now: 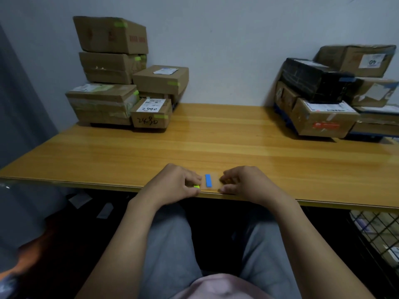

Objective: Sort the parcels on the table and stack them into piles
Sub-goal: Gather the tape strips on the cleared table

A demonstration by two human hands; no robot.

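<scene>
Left hand point(172, 184) and right hand point(246, 183) sit close together at the near table point(216, 147) edge, seemingly pinching a small card point(214, 182) between them. Parcels stand well beyond: green-taped pile point(121, 83) far left, blue-taped pile point(336, 93) far right, each nearer its same-side hand.

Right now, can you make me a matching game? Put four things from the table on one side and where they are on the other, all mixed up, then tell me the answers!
Things
1. blue strip
2. black parcel
3. small box with numbers written on its side
4. top cardboard box

Places
A. highest in the left pile
B. in the right pile
C. between the left hand and the right hand, near the edge of the table
D. at the front of the left pile, standing on the table

Pairs: 1-C, 2-B, 3-D, 4-A
</scene>
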